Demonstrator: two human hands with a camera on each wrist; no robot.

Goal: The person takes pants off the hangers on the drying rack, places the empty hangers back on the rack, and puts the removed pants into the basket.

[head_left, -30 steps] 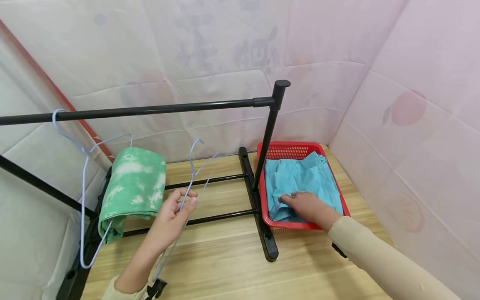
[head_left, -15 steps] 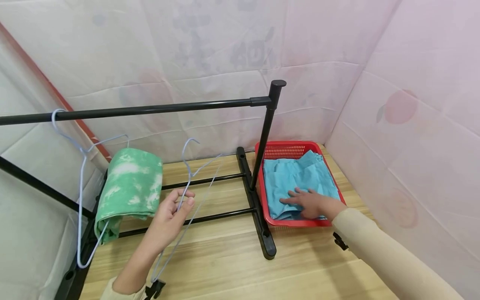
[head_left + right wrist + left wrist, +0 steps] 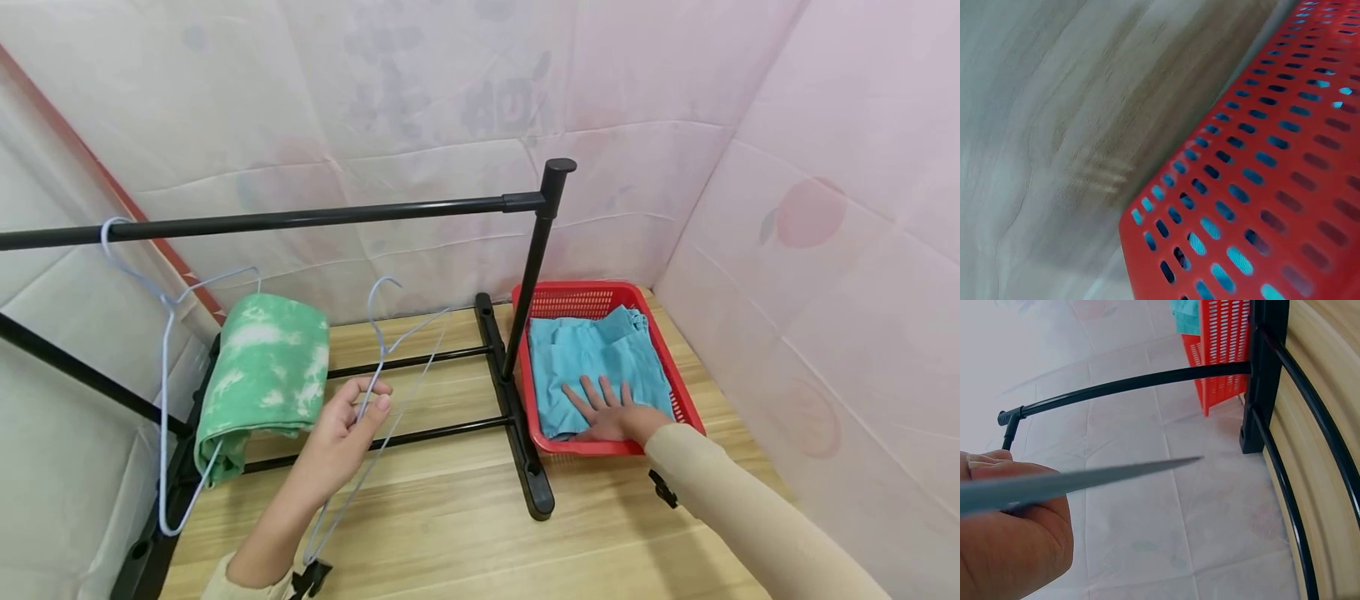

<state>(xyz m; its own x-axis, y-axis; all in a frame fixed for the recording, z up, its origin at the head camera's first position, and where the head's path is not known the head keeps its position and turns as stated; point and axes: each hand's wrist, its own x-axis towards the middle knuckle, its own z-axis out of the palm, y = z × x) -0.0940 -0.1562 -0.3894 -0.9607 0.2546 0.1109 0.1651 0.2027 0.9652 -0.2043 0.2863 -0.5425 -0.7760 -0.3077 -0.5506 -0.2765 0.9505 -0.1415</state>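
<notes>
My left hand [image 3: 347,429] pinches a pale blue wire hanger [image 3: 384,350] between thumb and fingers, its hook pointing up, in front of the rack. In the left wrist view the hanger's wire [image 3: 1116,476] crosses close to the lens, beside the curled hand [image 3: 1016,531]. On the right, my right hand [image 3: 606,412] lies with fingers spread on a folded blue cloth garment [image 3: 592,350] inside a red plastic basket [image 3: 688,408]. The right wrist view shows the basket's slotted wall [image 3: 1254,206], with blue fabric behind the slots; the right hand is hidden there.
A black clothes rack [image 3: 337,217] spans the left and middle, its foot [image 3: 517,417] beside the basket. Another hanger [image 3: 165,358] hangs from its bar, with a green and white tie-dyed cloth [image 3: 262,367] over it. Printed curtains [image 3: 420,108] close off the back and sides.
My right hand has spread its fingers and now lies flatter, nearer the basket's front rim. The hanger in my left hand has turned slightly.
</notes>
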